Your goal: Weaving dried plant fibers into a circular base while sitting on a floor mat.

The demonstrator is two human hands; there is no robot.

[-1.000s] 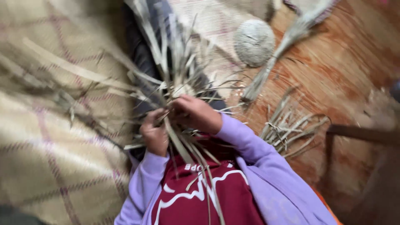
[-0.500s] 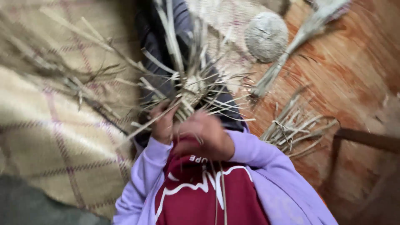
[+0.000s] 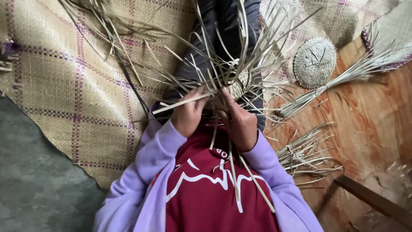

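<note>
Both hands (image 3: 214,118) closed, gripping strips of half-woven basket (image 3: 236,86), nothing inside

Both hands meet at the grip on the half-woven basket (image 3: 237,86), over the lap. Left of the grip lies the woven mat (image 3: 56,81). Right and beyond it sits the round woven disc (image 3: 314,62), the tied strip bundle (image 3: 343,79) just beside it; loose strips (image 3: 304,152) lie nearer, right.

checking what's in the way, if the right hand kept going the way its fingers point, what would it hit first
Most likely the small woven piece it already touches: the right hand points up-frame into it, loose strips beyond. Depth is unclear.
</note>
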